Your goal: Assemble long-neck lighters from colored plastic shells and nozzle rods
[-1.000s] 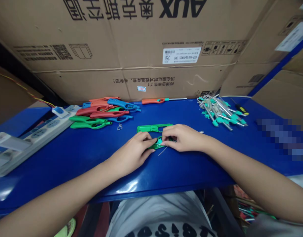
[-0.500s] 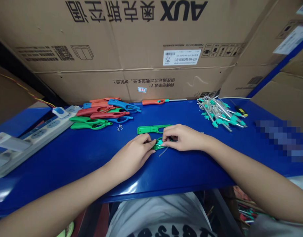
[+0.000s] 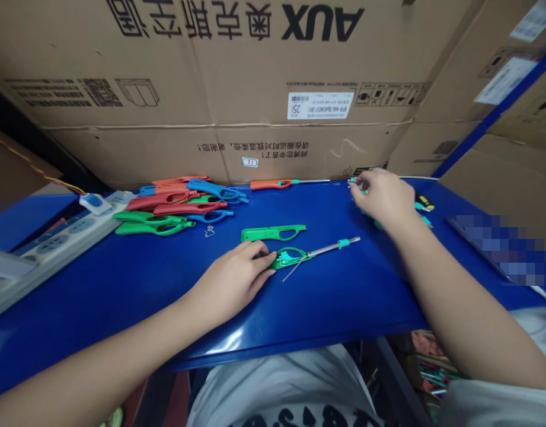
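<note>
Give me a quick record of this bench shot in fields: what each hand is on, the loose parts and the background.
left hand: rests on the green lighter shell, metal tube sticking out right
right hand: over the pile of metal tubes, grip hidden
spare green shell half: lies just behind, apart
coloured shells: heaped at left
finished orange lighter: by the cardboard box
power strip: far left
surface: blue table

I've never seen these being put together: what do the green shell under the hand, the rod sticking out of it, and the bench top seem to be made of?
Green shell: likely moulded plastic, with a uniform bright colour and a soft sheen. Rod: seemingly bare metal, thin, silver-grey and straight, with a teal collar, probably plastic. Bench top: glossy blue, with mirror-like light reflections near its edge; perhaps painted metal or laminate, hard to say which.
</note>
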Demonstrator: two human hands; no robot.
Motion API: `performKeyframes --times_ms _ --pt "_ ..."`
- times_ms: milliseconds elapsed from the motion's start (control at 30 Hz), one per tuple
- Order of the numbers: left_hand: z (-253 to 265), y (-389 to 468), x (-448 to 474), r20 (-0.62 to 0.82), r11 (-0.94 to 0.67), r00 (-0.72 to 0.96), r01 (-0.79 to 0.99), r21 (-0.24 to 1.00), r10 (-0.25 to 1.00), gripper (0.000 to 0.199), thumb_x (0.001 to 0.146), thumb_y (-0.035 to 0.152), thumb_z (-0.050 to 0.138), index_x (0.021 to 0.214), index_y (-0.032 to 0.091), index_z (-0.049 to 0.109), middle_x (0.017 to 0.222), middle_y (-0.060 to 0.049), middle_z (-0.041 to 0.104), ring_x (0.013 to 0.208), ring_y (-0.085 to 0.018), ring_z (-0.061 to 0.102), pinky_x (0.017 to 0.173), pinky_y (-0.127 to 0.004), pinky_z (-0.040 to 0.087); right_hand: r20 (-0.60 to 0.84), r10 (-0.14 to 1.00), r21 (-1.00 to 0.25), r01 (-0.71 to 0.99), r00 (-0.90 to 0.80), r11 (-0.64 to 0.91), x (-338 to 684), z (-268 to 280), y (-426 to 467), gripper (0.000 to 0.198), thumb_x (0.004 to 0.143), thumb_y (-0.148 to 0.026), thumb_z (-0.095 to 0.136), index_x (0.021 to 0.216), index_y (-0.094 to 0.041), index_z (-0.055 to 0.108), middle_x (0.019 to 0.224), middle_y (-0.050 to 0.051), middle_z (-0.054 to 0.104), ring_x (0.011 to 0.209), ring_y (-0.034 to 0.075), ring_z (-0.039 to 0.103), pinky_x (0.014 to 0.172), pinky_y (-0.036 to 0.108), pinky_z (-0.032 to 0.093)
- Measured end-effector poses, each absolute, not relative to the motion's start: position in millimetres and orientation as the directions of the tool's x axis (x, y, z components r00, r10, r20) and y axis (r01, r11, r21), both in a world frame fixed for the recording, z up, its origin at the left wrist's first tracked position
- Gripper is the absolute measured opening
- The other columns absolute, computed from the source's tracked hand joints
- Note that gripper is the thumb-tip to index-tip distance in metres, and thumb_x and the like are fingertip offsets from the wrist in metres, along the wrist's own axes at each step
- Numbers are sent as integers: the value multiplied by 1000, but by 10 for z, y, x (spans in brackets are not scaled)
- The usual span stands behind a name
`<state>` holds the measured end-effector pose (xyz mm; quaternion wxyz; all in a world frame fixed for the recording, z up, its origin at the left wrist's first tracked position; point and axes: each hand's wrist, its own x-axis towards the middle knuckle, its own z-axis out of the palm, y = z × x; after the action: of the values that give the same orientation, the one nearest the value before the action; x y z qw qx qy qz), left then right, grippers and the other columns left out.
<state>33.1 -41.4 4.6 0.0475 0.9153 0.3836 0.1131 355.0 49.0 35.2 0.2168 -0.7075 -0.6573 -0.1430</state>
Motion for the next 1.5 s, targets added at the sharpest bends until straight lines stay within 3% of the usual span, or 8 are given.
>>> performKeyframes --times_ms 100,233,400,767,967,1133,1333,1500 --pt "13 -354 298 190 -702 679 659 270 710 32 100 28 54 128 19 67 115 -11 65 108 -26 63 95 -41 55 386 882 -136 962 270 -235 3898 298 635 18 81 -33 62 85 -19 72 96 17 68 87 33 62 65 39 43" --pt "-2 -320 291 210 -715 689 623 317 694 44 100 27 53 144 23 53 121 -12 64 110 -26 62 97 -43 54 422 867 -131 964 266 -232 4114 149 753 23 78 -37 65 88 -17 71 99 20 65 93 36 60 74 47 48" --pt "-6 -314 295 199 -792 770 559 246 606 47 102 21 44 148 32 49 124 -11 59 110 -26 58 96 -46 53 454 850 -126 964 267 -236 4095 25 811 24 80 -38 64 88 -15 68 110 21 60 108 39 54 86 52 46" --pt "7 -275 282 185 -828 808 535 171 560 41 103 20 42 139 29 60 127 -12 61 115 -28 57 98 -46 51 420 863 -163 959 281 -233 4096 -40 879 15 79 -28 65 84 -15 61 114 20 56 115 38 49 92 50 43" --pt "3 -268 284 178 -819 799 554 152 574 43 103 22 42 144 25 55 130 -13 62 115 -29 58 99 -48 52 517 823 -229 965 235 -131 4018 6 841 11 82 -27 60 87 -17 58 113 19 57 112 37 50 92 50 43" --pt "1 -283 293 182 -813 793 561 156 582 41 104 23 41 140 21 59 129 -14 62 114 -29 58 97 -48 53 556 818 -310 950 147 41 3885 92 818 9 82 -28 60 83 -20 57 100 15 62 99 31 57 91 43 45" --pt "-19 -277 290 200 -807 782 565 175 591 41 103 24 43 141 22 58 127 -13 62 114 -29 58 97 -47 53 456 889 -479 854 45 203 3591 82 728 11 79 -28 63 81 -21 55 75 3 61 70 19 56 69 31 43" --pt "-74 -258 291 252 -799 758 563 213 601 36 103 26 46 134 16 64 124 -14 63 115 -27 59 101 -44 52 407 911 -596 738 -62 316 3265 5 582 15 80 -28 65 85 -21 53 66 -2 57 58 14 52 61 29 40"
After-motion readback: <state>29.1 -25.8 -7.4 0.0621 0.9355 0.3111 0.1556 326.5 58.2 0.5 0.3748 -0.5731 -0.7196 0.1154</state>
